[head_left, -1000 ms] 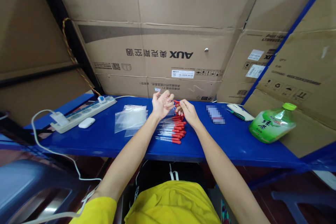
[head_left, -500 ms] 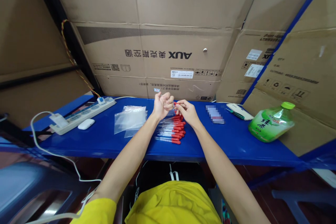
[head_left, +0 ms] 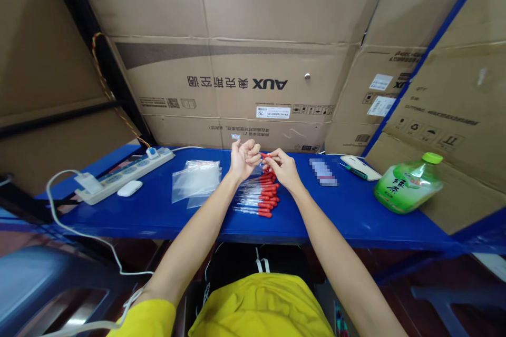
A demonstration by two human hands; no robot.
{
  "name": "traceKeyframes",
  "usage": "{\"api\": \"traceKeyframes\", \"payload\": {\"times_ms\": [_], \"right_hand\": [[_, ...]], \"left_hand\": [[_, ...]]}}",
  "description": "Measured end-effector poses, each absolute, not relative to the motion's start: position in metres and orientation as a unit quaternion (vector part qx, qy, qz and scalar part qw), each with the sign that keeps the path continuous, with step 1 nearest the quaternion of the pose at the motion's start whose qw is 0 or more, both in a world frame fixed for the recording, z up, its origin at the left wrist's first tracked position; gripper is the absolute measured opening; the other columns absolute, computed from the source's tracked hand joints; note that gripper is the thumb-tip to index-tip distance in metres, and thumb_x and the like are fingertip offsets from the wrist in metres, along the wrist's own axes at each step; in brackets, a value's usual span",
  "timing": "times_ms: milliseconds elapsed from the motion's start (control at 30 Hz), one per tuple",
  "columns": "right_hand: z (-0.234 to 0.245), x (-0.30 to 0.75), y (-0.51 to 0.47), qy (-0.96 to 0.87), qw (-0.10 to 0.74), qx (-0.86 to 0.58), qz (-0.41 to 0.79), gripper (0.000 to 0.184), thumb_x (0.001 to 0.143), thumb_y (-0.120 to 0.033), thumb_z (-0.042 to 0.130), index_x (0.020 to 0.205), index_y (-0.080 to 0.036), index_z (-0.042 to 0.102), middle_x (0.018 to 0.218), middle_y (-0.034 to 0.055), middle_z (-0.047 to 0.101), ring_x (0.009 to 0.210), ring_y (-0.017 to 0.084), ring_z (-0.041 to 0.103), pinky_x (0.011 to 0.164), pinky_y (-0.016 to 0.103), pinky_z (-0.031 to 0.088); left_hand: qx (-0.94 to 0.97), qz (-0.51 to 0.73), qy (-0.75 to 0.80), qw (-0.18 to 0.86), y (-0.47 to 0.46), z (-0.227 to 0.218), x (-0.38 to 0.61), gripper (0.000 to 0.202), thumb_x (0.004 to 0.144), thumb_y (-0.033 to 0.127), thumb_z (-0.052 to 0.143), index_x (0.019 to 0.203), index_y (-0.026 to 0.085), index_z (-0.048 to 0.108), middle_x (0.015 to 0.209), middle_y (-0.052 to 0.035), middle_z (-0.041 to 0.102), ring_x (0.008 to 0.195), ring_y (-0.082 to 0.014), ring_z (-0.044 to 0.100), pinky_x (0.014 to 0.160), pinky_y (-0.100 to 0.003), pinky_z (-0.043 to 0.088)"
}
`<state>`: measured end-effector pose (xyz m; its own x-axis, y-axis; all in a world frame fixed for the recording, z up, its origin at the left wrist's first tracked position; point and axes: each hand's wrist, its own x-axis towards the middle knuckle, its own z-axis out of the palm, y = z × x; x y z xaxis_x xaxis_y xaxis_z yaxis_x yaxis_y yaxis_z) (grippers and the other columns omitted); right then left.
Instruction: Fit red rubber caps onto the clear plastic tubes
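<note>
My left hand (head_left: 242,160) is raised above the blue shelf (head_left: 158,210) with its fingers curled around thin clear tubes. My right hand (head_left: 281,167) is close beside it, fingers pinched on a red-capped clear tube (head_left: 264,156) between the two hands. Under the hands lies a pile of several clear tubes with red caps (head_left: 261,195). A stack of clear plastic bags (head_left: 196,179) lies to the left of the pile.
A white power strip (head_left: 126,172) with a plugged cable and a white earbud case (head_left: 129,188) sit at the left. At the right lie a green drink bottle (head_left: 407,188) on its side and a white phone-like object (head_left: 361,167). Cardboard boxes (head_left: 245,84) wall the back.
The left hand's fingers have curled tighter and the right hand has shifted slightly toward it. The view has drifted a little.
</note>
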<state>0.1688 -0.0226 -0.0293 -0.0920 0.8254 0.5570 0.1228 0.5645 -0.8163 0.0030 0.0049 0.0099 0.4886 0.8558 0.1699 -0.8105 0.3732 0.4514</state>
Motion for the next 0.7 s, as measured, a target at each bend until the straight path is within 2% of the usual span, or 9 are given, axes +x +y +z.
{"api": "traceKeyframes", "payload": {"times_ms": [267, 500, 700], "right_hand": [[-0.0282, 0.1690, -0.0252, -0.673, 0.569, -0.351, 0.317, 0.035, 0.090, -0.057, 0.066, 0.089, -0.023, 0.058, 0.078, 0.0047, 0.076, 0.068, 0.021, 0.074, 0.061, 0.032, 0.059], [-0.0293, 0.1712, -0.0242, -0.676, 0.570, -0.356, 0.302, 0.034, 0.091, -0.056, 0.066, 0.089, -0.023, 0.058, 0.078, 0.0046, 0.077, 0.063, 0.020, 0.072, 0.060, 0.032, 0.059], [-0.0287, 0.1710, -0.0241, -0.677, 0.572, -0.361, 0.290, 0.036, 0.091, -0.057, 0.065, 0.089, -0.022, 0.058, 0.077, 0.0044, 0.076, 0.062, 0.020, 0.072, 0.060, 0.031, 0.059]], "left_hand": [[0.236, 0.506, 0.055, 0.828, 0.0042, 0.0061, 0.0073, 0.043, 0.100, 0.052, 0.036, 0.072, 0.021, 0.027, 0.060, 0.0064, 0.030, 0.035, -0.0048, 0.022, 0.040, -0.019, 0.014], [0.241, 0.502, 0.038, 0.829, 0.0049, 0.0030, 0.0093, 0.042, 0.101, 0.051, 0.033, 0.072, 0.021, 0.026, 0.061, 0.0063, 0.030, 0.035, -0.0044, 0.022, 0.040, -0.019, 0.011], [0.251, 0.505, 0.044, 0.825, 0.0046, 0.0008, 0.0109, 0.042, 0.101, 0.051, 0.033, 0.072, 0.021, 0.027, 0.061, 0.0060, 0.030, 0.036, -0.0049, 0.021, 0.040, -0.020, 0.013]]}}
